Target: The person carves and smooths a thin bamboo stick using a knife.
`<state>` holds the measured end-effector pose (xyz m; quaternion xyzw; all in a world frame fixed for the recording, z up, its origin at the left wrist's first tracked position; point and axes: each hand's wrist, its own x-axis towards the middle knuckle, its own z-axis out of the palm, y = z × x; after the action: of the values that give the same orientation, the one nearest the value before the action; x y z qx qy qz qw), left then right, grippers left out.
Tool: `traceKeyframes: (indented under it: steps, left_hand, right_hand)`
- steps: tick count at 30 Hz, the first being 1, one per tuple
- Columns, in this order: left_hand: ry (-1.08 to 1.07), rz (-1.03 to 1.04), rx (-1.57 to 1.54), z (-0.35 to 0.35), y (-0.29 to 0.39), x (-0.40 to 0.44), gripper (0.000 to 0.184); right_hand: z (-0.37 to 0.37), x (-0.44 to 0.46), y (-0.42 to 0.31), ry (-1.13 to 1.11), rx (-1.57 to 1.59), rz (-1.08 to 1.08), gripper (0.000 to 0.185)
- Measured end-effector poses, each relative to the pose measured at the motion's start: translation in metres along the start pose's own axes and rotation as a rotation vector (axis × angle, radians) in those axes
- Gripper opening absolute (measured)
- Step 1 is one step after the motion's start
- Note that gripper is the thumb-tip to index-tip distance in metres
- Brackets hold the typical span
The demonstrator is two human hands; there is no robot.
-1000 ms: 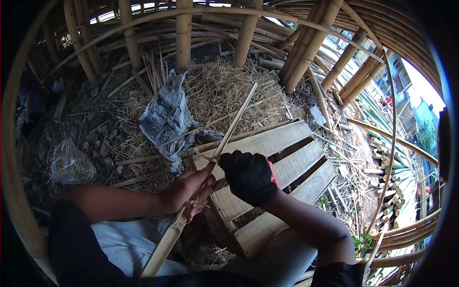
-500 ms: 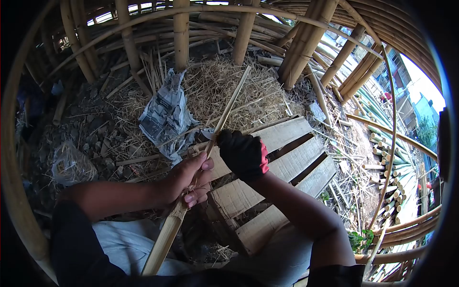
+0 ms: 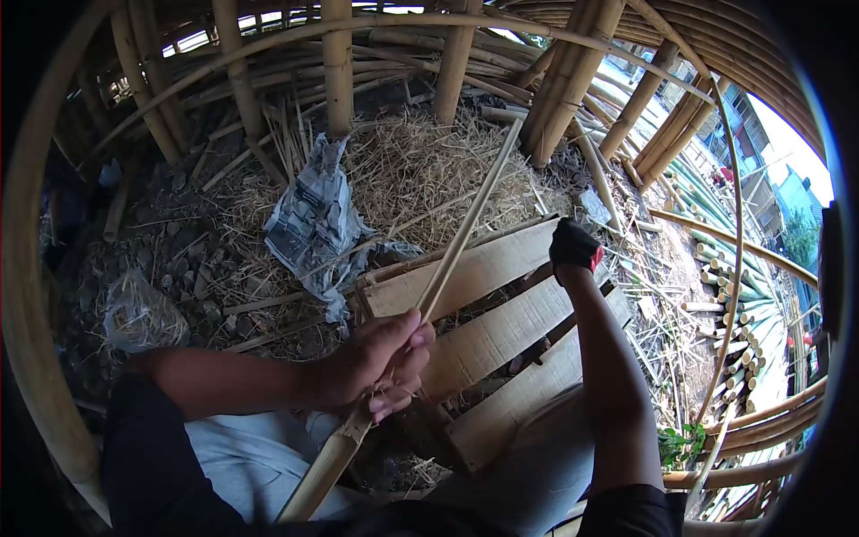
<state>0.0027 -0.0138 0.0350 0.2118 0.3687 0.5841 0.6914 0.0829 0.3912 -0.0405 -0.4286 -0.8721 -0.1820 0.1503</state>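
My bare left hand (image 3: 380, 367) is closed around a long split bamboo strip (image 3: 470, 224). The strip runs diagonally from my lap up past the far edge of a low slatted wooden stand (image 3: 492, 336). Its near end is broad, while the far part is narrower; thin shavings cling beside my left fingers. My right hand (image 3: 574, 249), in a black glove with red at the cuff, is a fist above the stand's far right corner, apart from the strip. Whatever that fist grips is hidden from this angle.
Crumpled newspaper (image 3: 313, 219) lies left of the stand, beside a heap of bamboo shavings (image 3: 420, 170). A clear plastic bag (image 3: 141, 309) rests on the rubble at left. Bamboo posts (image 3: 338, 72) stand ahead, and cut bamboo poles (image 3: 743, 358) are stacked at right.
My right hand has moved away from the strip, rightward to the stand's far corner. The strip's far end has swung to the right, and my left hand has shifted slightly right and down with it.
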Motion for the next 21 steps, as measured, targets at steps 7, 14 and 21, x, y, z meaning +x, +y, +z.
traceKeyframes:
  steps: [7, 14, 21]
  left_hand:
    - [0.109, 0.089, 0.043, -0.021, 0.008, 0.013, 0.037]
    - [0.174, 0.113, 0.047, -0.024, 0.017, 0.008, 0.036]
    - [0.117, 0.08, 0.007, -0.028, 0.015, 0.003, 0.037]
  right_hand:
    - [-0.09, -0.036, -0.055, 0.247, 0.424, -0.333, 0.016]
    - [-0.15, -0.098, -0.103, 0.286, 0.69, -0.764, 0.015]
    - [-0.148, -0.109, -0.128, 0.337, 0.476, -0.754, 0.009]
